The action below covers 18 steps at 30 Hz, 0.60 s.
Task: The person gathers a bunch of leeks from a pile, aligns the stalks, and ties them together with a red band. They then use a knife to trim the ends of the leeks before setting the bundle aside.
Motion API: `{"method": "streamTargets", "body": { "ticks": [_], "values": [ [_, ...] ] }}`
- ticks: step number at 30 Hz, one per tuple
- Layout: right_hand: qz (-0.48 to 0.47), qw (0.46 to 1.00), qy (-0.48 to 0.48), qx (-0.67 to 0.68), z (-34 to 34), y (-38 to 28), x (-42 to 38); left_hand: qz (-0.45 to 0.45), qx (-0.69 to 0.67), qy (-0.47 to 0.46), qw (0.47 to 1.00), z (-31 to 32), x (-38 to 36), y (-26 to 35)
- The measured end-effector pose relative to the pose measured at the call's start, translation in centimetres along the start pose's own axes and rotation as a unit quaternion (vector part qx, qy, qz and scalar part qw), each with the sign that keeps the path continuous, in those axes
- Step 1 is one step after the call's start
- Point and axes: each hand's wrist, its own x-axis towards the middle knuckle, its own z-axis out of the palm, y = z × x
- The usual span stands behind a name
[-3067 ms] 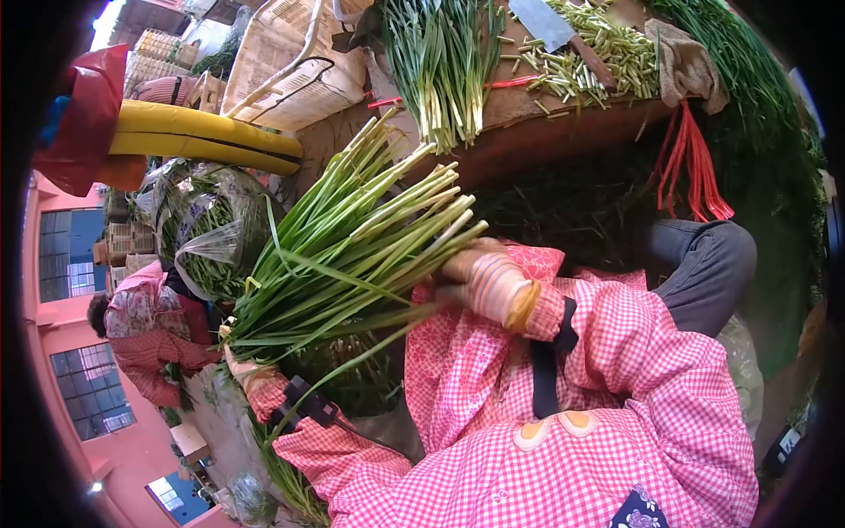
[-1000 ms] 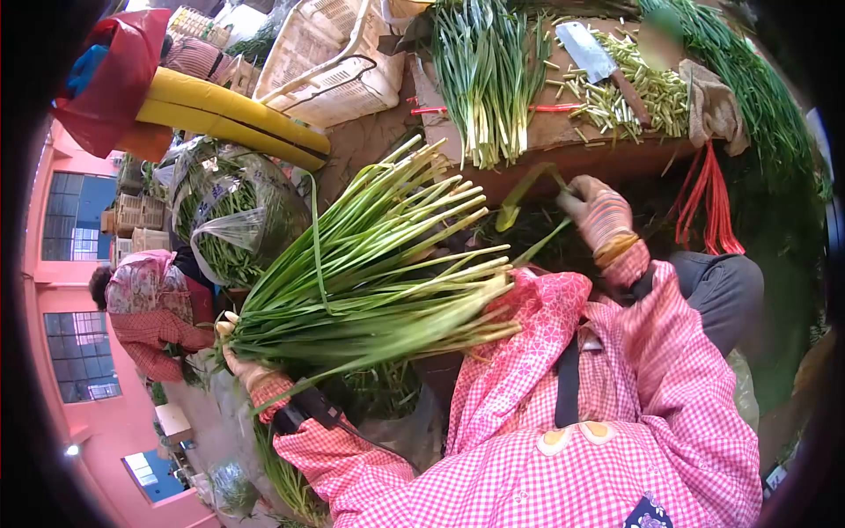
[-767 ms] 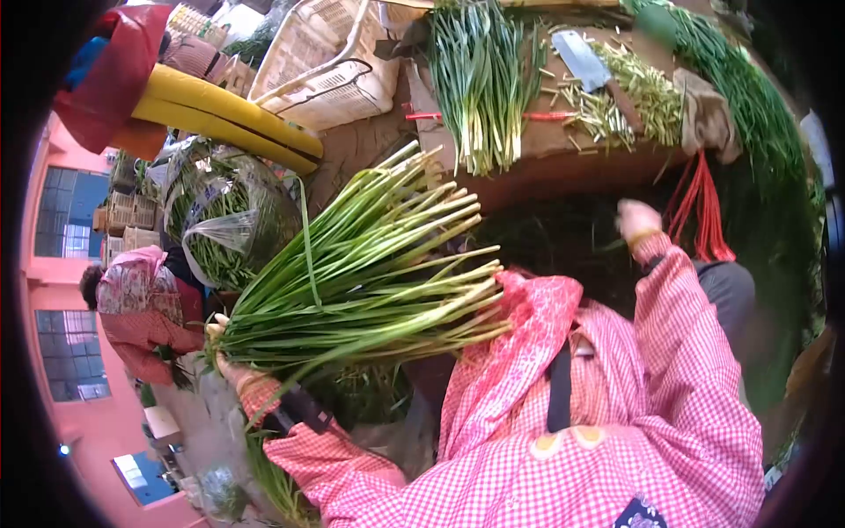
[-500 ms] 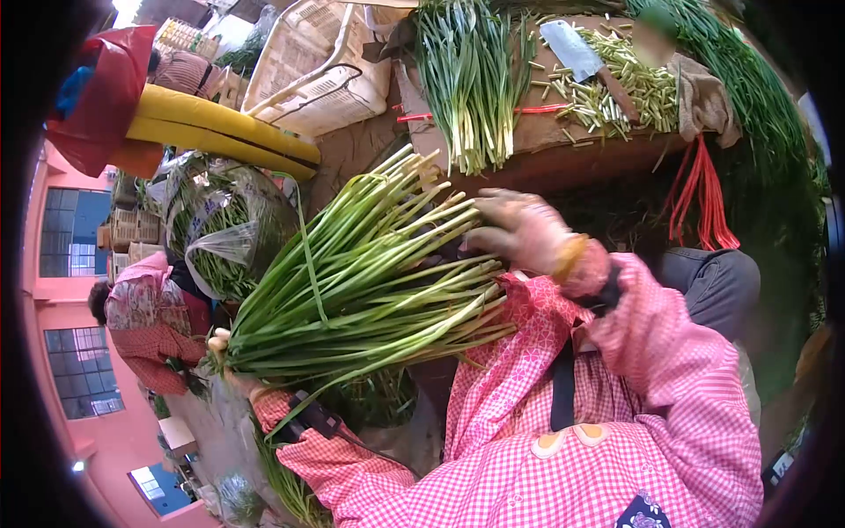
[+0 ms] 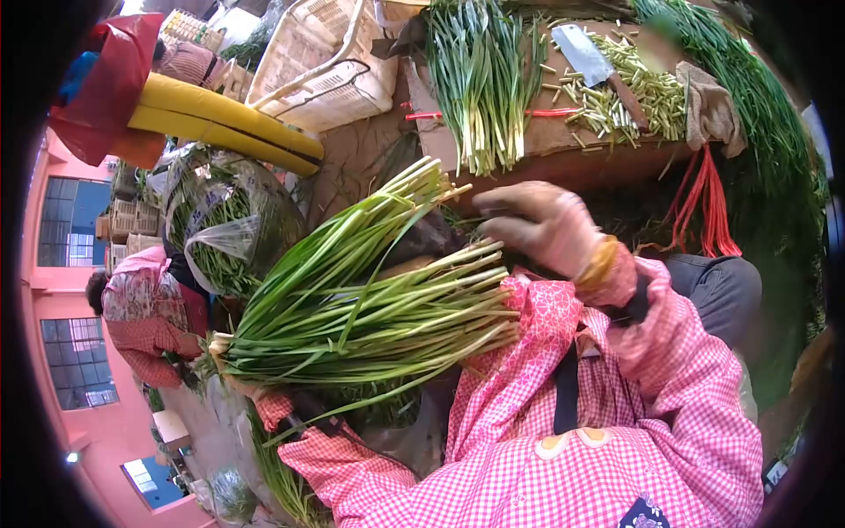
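Note:
A large bunch of garlic chives (image 5: 352, 326) spreads across the middle, pale stem ends toward the right. My left hand (image 5: 248, 388) holds the bunch at its gathered end on the left; the stalks cover most of its fingers. A gap parts the stalks into an upper and a lower portion. Just beyond the pale ends is my right hand (image 5: 547, 227), slightly blurred, apparently gloved, fingers apart with nothing visible between them. Another bunch of chives (image 5: 482, 97) lies on the board (image 5: 563, 167), over a red tie (image 5: 424, 115).
A cleaver (image 5: 585, 60) rests among cut stem pieces (image 5: 607, 110) on the board, beside a cloth (image 5: 709, 110). Red ties (image 5: 707, 207) hang from the board's edge. A plastic crate (image 5: 352, 92) stands behind. Bagged greens (image 5: 224, 233) and another person (image 5: 150, 312) are at left.
My right hand has moved a little right, away from the stem ends. The bunch has parted, showing a gap between its upper and lower stalks. A leaf lying across it has shifted.

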Motion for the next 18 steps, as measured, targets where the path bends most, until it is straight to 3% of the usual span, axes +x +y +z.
{"method": "streamTargets", "body": {
  "ticks": [1,2,3,4,7,9,12,13,14,15,16,17,18],
  "values": [
    [-0.055,0.995,0.026,-0.082,1.0,-1.1,0.8,0.008,0.042,0.019,0.999,-1.0,-0.2,0.6],
    [-0.007,0.987,-0.048,-0.155,1.9,-2.3,2.1,-0.035,-0.174,0.038,0.983,0.7,-0.1,0.4],
    [0.038,0.966,-0.120,-0.227,2.5,-3.4,3.7,-0.068,-0.381,0.075,0.919,2.7,0.1,0.2],
    [0.069,0.956,-0.142,-0.249,3.6,-3.9,4.9,-0.065,-0.507,0.067,0.857,5.0,0.5,-0.2],
    [0.104,0.952,-0.123,-0.262,6.3,-3.6,5.8,-0.145,-0.631,-0.082,0.758,7.9,2.0,-1.2],
    [0.115,0.963,-0.077,-0.229,7.9,-1.7,4.9,-0.145,-0.703,-0.093,0.689,5.9,1.4,-0.7],
    [-0.058,0.955,0.040,-0.287,5.8,-0.6,2.5,-0.117,-0.677,0.014,0.726,3.4,1.0,0.6],
    [-0.026,0.932,-0.022,-0.361,4.4,1.1,2.1,-0.077,-0.605,0.044,0.791,4.3,0.5,0.4],
    [-0.008,0.861,-0.064,-0.505,3.4,3.8,1.7,-0.045,-0.518,0.082,0.850,5.2,0.0,0.2],
    [0.029,0.863,-0.018,-0.503,1.0,6.7,1.1,-0.021,-0.428,0.126,0.895,6.0,-0.4,0.0],
    [0.063,0.882,0.069,-0.461,-0.9,10.2,-0.4,-0.012,-0.395,0.148,0.906,8.6,0.0,-0.5],
    [0.116,0.845,-0.017,-0.521,-3.0,12.3,-1.7,-0.001,-0.361,0.171,0.917,9.8,0.1,-0.7],
    [0.222,0.780,-0.155,-0.564,-4.5,12.7,-2.2,0.044,-0.129,0.233,0.963,8.3,-0.1,-0.7]
  ]
}}
